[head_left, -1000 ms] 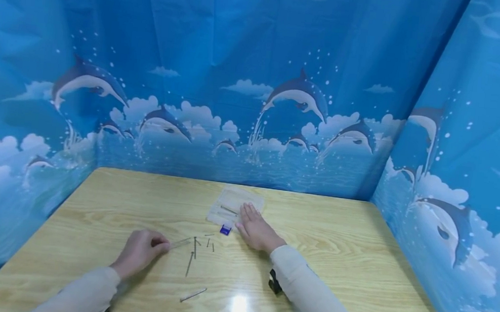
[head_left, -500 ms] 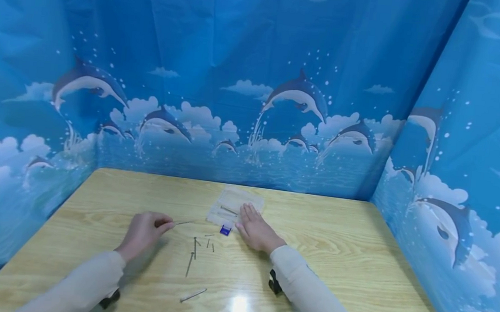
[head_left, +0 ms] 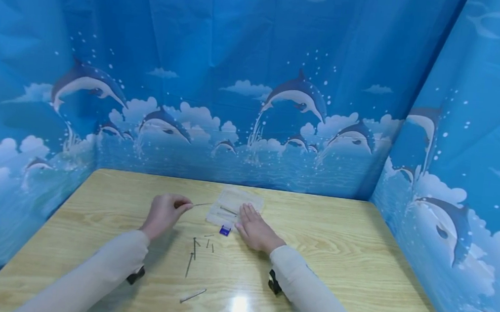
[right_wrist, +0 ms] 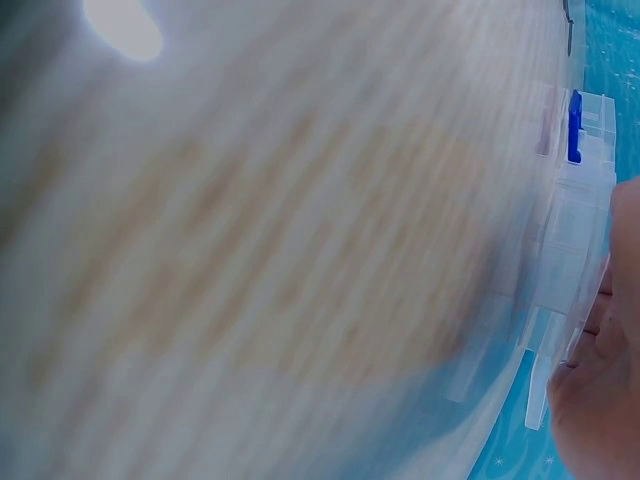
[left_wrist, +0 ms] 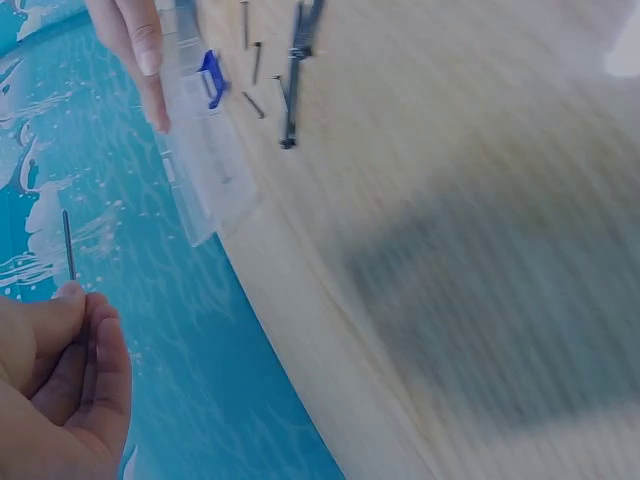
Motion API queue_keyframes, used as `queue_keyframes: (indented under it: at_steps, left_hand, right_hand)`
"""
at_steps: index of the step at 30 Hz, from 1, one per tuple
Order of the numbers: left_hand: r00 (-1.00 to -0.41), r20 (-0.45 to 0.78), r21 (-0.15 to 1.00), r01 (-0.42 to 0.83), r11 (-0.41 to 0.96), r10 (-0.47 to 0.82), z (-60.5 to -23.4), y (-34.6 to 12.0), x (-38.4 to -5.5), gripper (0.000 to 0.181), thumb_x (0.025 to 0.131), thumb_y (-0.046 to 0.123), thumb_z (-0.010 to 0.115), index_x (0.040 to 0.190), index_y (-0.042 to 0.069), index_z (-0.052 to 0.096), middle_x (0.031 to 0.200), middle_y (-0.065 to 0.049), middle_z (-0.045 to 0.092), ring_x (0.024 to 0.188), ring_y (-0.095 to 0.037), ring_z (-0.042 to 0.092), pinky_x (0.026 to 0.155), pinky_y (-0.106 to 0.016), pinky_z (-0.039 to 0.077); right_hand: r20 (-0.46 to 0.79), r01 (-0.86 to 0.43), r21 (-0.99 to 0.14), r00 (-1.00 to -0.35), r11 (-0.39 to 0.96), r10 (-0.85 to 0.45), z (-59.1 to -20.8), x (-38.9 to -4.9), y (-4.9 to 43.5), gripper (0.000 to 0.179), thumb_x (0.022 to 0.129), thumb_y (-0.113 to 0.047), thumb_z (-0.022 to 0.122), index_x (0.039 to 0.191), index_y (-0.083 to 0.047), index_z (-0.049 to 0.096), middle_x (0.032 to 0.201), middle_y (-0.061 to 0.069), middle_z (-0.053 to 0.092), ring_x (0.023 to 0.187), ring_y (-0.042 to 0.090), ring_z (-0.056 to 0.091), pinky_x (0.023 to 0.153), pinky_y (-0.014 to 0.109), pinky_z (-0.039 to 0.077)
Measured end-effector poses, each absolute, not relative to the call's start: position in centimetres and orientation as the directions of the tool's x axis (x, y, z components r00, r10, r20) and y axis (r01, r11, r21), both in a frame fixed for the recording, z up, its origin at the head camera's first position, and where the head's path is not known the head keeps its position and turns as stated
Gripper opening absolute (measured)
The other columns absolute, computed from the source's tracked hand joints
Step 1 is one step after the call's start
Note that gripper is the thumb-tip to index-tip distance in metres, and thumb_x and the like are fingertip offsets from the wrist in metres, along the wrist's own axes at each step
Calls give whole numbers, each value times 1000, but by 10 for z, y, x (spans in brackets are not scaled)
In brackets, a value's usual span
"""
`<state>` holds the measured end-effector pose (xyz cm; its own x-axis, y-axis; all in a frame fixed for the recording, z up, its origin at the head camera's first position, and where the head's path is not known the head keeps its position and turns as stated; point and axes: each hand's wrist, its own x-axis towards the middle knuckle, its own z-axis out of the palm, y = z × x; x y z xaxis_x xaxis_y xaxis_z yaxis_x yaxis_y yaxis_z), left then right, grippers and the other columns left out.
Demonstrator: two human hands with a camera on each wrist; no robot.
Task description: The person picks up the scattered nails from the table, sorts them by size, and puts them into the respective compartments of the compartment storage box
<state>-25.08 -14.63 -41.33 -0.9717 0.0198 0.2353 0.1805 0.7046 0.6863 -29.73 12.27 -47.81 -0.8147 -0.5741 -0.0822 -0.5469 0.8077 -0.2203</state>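
Observation:
Between thumb and fingers my left hand (head_left: pixel 165 215) pinches a thin nail (left_wrist: pixel 68 245). Its free end points right, at the left edge of a clear plastic box (head_left: pixel 238 196) in the head view. The box has compartments and a blue latch (head_left: pixel 224 230) on its near side. A long nail (head_left: pixel 228 210) shows inside it. My right hand (head_left: pixel 258 231) rests on the right part of the box with straight fingers, covering that part. The right wrist view shows the hand along the side of the box (right_wrist: pixel 568 225).
Several loose nails (head_left: pixel 194 250) of different lengths lie on the wooden table (head_left: pixel 334 262) in front of the box. Another long nail (head_left: pixel 193 295) lies closer to the front. A blue dolphin-print curtain (head_left: pixel 249 161) stands behind the table's back edge.
My left hand has lifted the nail from beside the loose nails and carried it away from me and right, to the box's left edge. The right hand has stayed on the box.

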Motion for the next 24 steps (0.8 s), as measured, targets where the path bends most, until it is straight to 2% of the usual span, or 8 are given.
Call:
queue_keyframes:
  at_steps: [18,24]
  left_hand:
    - [-980,196,683,107,723,-40,-415,-110,-297,12,90,12,66,96,5,74,94,-11,73,84,-22,67,72,-37,56]
    - [-979,203,688,133,713,-13,-427,-102,-305,9,89,9,67,94,4,73,92,-11,72,82,-22,67,72,-35,56]
  right_hand:
    - [-87,-540,-217,-819,813,-567,-478,-297,122,61,106,-38,22,152,-1,9,159,18,6,147,29,3,119,41,10]
    - [-88,-541,-219,-818,812,-569,-476,-296,122,61,106,-38,22,151,0,9,159,18,6,147,30,3,119,41,10]
